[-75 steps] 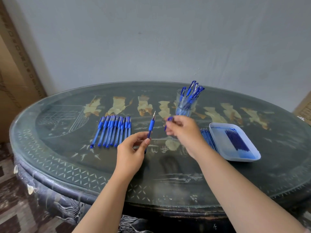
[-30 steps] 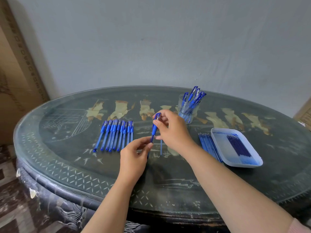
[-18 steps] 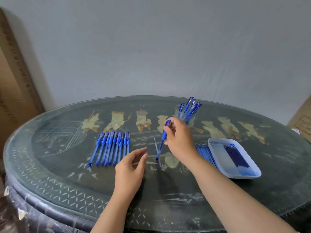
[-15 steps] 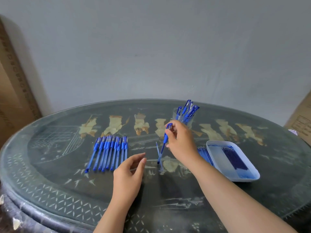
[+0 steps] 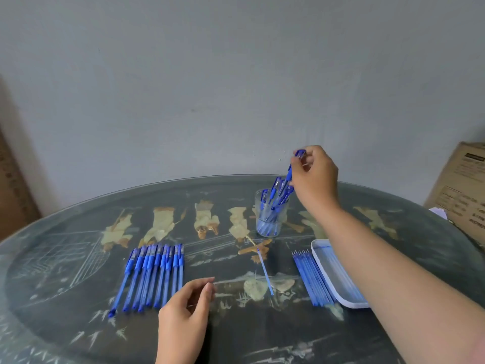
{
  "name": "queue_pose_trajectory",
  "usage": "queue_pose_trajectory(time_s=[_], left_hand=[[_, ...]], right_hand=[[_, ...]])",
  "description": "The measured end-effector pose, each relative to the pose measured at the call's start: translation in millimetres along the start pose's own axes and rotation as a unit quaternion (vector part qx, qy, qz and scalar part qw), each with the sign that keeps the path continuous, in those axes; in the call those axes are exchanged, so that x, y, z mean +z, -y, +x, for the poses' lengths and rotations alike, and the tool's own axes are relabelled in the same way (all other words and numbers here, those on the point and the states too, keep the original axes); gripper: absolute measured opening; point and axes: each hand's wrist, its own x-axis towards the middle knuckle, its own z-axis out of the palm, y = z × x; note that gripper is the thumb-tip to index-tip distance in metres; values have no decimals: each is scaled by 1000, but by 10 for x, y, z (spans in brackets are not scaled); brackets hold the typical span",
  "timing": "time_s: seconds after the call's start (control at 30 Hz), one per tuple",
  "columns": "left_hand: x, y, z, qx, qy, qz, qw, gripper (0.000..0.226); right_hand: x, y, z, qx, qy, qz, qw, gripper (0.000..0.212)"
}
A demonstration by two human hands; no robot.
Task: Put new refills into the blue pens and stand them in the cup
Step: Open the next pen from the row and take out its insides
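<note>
Pen (image 5: 290, 172) pinched near its capped top by the right hand (image 5: 315, 174), thumb and forefinger closed on it, the other fingers curled. The pen slants, top toward 1 o'clock, over the cup (image 5: 270, 219). Its lower end is lost among the capped pens already standing there, so I cannot tell whether it is inside.

The clear cup stands at 1 o'clock from the middle of the table (image 5: 65, 258). The left hand (image 5: 186, 313) rests at 6 o'clock, fingers loosely bent, thumb and forefinger apart, holding nothing.

At 9 o'clock from the middle, just beside the left hand, lies a row of pens (image 5: 154, 274), side by side and touching, caps toward the wall. One loose refill (image 5: 265, 269) lies near the middle, alone. At 3 o'clock a row of refills (image 5: 309, 277) lies against the left edge of a pale tray (image 5: 338, 282); the right forearm crosses over the tray and hides most of it.

A cardboard box (image 5: 462, 190) stands beyond the table edge at 2 o'clock.
</note>
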Motion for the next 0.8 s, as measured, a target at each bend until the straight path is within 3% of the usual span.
queue_pose_trajectory(time_s=[0.2, 0.6, 0.8], left_hand=[[-1, -28, 11, -13, 2, 5, 1000, 17], [1, -31, 23, -15, -7, -12, 1000, 18], [-8, -28, 14, -2, -13, -10, 1000, 19]], right_hand=[[96, -55, 222, -42, -2, -55, 998, 12], [303, -380, 139, -20, 129, -129, 983, 15], [306, -473, 109, -65, 137, -297, 943, 14]])
